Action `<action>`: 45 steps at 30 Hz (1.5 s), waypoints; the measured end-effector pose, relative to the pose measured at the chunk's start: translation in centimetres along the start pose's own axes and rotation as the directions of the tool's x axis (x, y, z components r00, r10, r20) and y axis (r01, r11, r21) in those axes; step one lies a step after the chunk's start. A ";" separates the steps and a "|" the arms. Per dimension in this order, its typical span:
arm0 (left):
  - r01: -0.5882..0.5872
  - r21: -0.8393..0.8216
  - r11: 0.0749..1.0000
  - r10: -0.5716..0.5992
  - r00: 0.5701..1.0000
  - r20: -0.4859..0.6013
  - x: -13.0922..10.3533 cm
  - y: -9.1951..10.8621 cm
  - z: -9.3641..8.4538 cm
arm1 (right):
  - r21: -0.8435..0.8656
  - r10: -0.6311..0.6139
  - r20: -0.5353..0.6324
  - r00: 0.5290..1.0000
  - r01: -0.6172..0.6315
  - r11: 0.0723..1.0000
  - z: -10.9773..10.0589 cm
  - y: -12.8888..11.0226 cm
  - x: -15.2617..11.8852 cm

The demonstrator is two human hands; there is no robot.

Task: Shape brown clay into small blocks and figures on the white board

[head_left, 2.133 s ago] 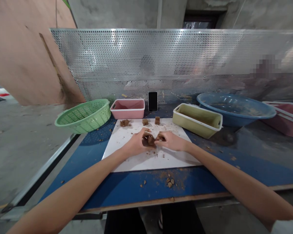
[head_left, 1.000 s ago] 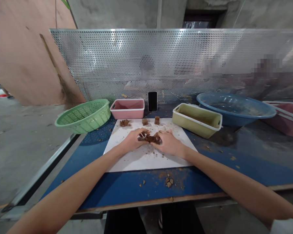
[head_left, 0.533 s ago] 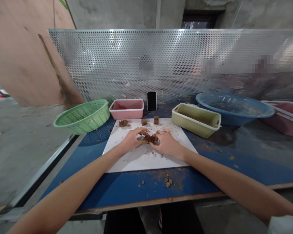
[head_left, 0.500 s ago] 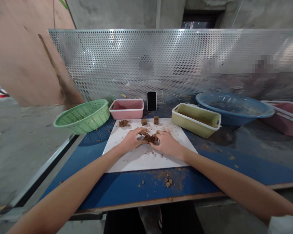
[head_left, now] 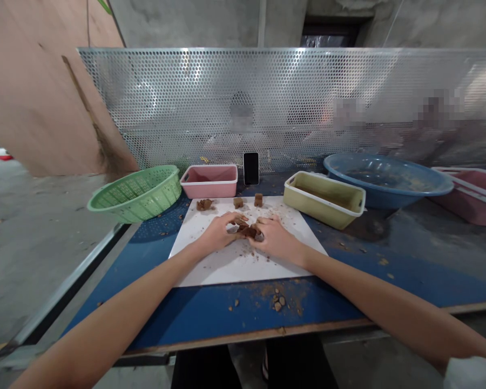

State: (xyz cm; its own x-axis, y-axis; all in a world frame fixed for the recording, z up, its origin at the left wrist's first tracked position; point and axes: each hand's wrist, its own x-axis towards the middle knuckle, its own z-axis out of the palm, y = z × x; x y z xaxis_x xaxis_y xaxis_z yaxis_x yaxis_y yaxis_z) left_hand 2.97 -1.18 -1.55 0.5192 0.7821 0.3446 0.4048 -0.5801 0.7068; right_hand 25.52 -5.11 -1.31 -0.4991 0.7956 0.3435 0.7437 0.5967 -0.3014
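A lump of brown clay (head_left: pixel 248 231) sits between my two hands, low over a white board (head_left: pixel 210 273) sprinkled with crumbs. My left hand (head_left: pixel 222 231) curls its thumb and fingers around the clay's left side. From the right, my right hand (head_left: pixel 276 237) grips the same lump, its thumb below and fingers above. Parts of the clay are hidden by my fingers. Beyond the hands, two small brown blocks, a shorter one (head_left: pixel 238 202) and a taller one (head_left: pixel 258 200), stand on the board, with a rough brown clump (head_left: pixel 204 205) to their left.
Behind the board are a green basket (head_left: pixel 135 197), a pink bin (head_left: pixel 209 188), a propped black-screened device (head_left: pixel 251 168), a yellow-green bin (head_left: pixel 324 208) and a blue basin (head_left: pixel 384 189). A perforated metal panel (head_left: pixel 202 102) backs the table. Small brown bits (head_left: pixel 278 302) lie near the front edge.
Both hands stay around the clay, with only slight finger movement at the right hand. The whole view has shifted a touch.
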 end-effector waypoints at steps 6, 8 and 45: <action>-0.011 0.000 1.000 0.011 1.000 -0.005 0.0 0.0 0.0 | -0.009 -0.002 0.004 1.000 0.002 1.000 0.2 0.1 0.1; -0.004 0.001 1.000 0.004 1.000 -0.001 0.0 0.1 0.0 | -0.021 -0.006 0.024 1.000 0.007 1.000 0.1 0.1 0.1; -0.040 0.043 0.998 0.040 0.999 -0.003 -0.1 0.2 0.0 | -0.021 0.055 -0.046 0.997 -0.056 0.998 0.4 0.7 -0.1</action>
State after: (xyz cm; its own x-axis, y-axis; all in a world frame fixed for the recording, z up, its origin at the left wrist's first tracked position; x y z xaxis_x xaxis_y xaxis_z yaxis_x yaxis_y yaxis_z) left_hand 3.07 -1.37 -1.43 0.5325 0.7589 0.3748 0.4159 -0.6203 0.6650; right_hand 25.93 -4.75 -1.93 -0.4367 0.8212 0.3672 0.7794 0.5492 -0.3015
